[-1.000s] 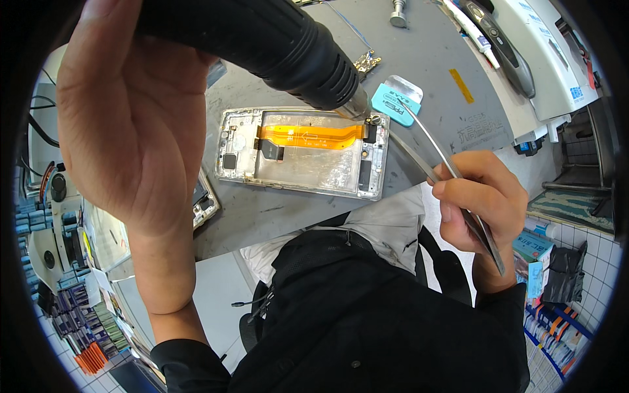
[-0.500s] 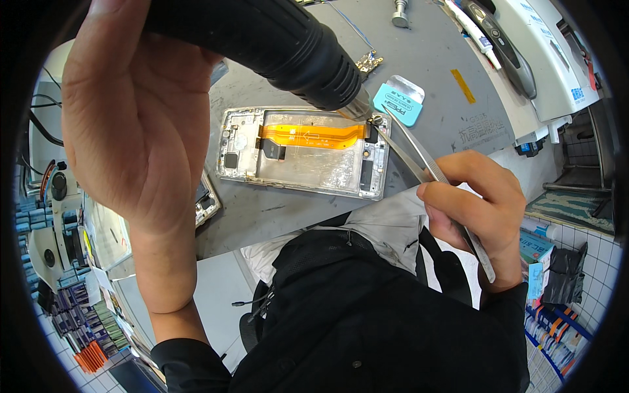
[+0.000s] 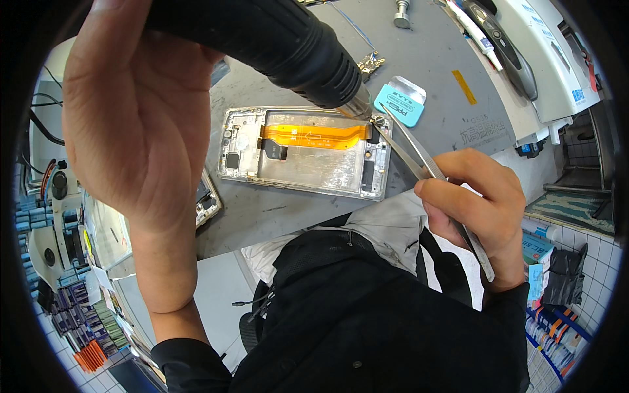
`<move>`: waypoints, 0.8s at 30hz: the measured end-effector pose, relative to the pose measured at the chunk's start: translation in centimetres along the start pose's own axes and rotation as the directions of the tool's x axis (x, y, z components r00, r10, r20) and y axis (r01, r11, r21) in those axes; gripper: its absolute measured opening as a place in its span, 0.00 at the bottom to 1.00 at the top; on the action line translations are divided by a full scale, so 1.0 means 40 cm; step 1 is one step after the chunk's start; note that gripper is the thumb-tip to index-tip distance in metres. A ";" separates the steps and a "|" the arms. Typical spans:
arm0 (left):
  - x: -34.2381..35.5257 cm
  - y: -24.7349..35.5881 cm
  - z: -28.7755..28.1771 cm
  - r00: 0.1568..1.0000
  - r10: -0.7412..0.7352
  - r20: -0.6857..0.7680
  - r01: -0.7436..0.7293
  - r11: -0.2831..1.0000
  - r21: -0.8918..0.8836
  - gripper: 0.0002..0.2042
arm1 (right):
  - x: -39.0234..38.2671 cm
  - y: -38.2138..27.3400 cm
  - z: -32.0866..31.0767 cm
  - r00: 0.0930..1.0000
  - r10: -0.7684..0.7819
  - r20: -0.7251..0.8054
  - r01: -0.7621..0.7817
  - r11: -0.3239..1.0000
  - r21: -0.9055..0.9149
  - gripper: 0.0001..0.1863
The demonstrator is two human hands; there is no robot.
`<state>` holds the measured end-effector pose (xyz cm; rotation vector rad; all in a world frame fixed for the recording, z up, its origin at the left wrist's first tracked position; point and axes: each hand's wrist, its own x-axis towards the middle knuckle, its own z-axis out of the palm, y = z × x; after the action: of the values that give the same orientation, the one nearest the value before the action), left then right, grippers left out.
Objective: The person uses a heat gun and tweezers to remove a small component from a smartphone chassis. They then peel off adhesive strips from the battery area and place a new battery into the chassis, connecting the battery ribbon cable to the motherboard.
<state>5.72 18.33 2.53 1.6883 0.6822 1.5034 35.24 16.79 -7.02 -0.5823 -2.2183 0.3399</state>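
My left hand (image 3: 131, 131) is closed on a black hot air gun (image 3: 282, 52), its metal nozzle just above the upper right corner of a phone's metal frame (image 3: 242, 170). An orange flex cable (image 3: 314, 136) runs across that frame. Tweezers (image 3: 414, 149) are in my closed right hand (image 3: 472, 206); one tip is at a small metal part (image 3: 377, 120) by that corner, the other reaches up toward a turquoise flat case (image 3: 401, 108). Whether the tips touch either cannot be made out.
On the grey mat (image 3: 288, 216) are a small gold component (image 3: 370, 64), a yellow tape strip (image 3: 462, 85) and a metal cylinder (image 3: 401, 14). A second phone frame (image 3: 206, 203) is partly behind my left wrist. A white tube (image 3: 481, 36) and dark handheld tool (image 3: 508, 52) lie upper right.
Since one second ago, my right hand and the tweezers have moved left, bringing the tips to the frame's corner. My left hand and the hot air gun have shifted only slightly.
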 end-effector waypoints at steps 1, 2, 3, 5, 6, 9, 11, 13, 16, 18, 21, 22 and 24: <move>0.001 0.000 0.000 1.000 0.001 0.000 -0.001 1.000 0.000 0.25 | 0.001 0.000 -0.001 1.000 0.002 0.003 -0.002 1.000 -0.001 0.16; 0.002 0.000 0.002 1.000 0.003 0.000 -0.003 1.000 0.000 0.25 | 0.003 -0.001 -0.002 1.000 0.005 0.007 -0.004 1.000 -0.003 0.15; 0.002 0.000 0.001 1.000 0.004 -0.001 -0.004 1.000 0.001 0.25 | 0.004 -0.001 -0.003 1.000 0.006 0.011 -0.006 1.000 -0.004 0.15; -0.001 0.003 0.007 1.000 0.006 -0.004 -0.006 1.000 0.002 0.25 | 0.005 -0.001 -0.003 1.000 0.002 0.015 -0.003 1.000 0.008 0.16; -0.001 0.003 0.007 1.000 0.008 -0.005 -0.008 1.000 0.002 0.25 | 0.005 -0.001 -0.003 1.000 0.001 0.017 -0.001 1.000 0.013 0.16; 0.001 0.002 0.011 1.000 0.011 -0.007 -0.011 1.000 0.002 0.25 | 0.003 0.005 0.003 0.999 -0.052 0.004 0.052 0.999 -0.017 0.16; -0.001 0.002 0.014 1.000 0.013 -0.009 -0.013 1.000 0.002 0.25 | 0.003 0.004 0.001 0.998 -0.055 0.018 0.056 0.998 -0.037 0.17; 0.005 -0.006 0.019 1.000 0.016 -0.009 -0.016 1.000 0.000 0.25 | 0.001 0.005 0.002 0.998 -0.062 0.017 0.063 0.997 -0.050 0.17; 0.006 -0.007 0.019 1.000 0.020 -0.011 -0.020 1.000 -0.001 0.25 | -0.001 0.009 0.007 0.997 -0.076 0.010 0.077 0.995 -0.060 0.17; 0.001 -0.001 0.016 1.000 0.022 -0.013 -0.022 1.000 0.000 0.25 | 0.000 0.007 0.004 0.996 -0.083 0.023 0.084 0.994 -0.073 0.17; 0.001 0.003 0.016 1.000 0.027 -0.016 -0.027 1.000 0.002 0.25 | 0.005 0.002 0.000 0.997 -0.074 0.031 0.076 0.995 -0.065 0.16; 0.000 0.004 0.017 0.999 0.030 -0.016 -0.030 1.000 0.002 0.25 | 0.004 0.002 0.001 0.996 -0.080 0.028 0.082 0.994 -0.067 0.16; 0.001 0.003 0.018 0.999 0.032 -0.017 -0.032 0.999 0.001 0.25 | 0.001 0.006 0.004 0.996 -0.090 0.023 0.091 0.993 -0.070 0.16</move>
<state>6.43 18.15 2.66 1.6962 0.6683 1.5415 35.15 17.00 -7.17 -0.5159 -2.2755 0.2220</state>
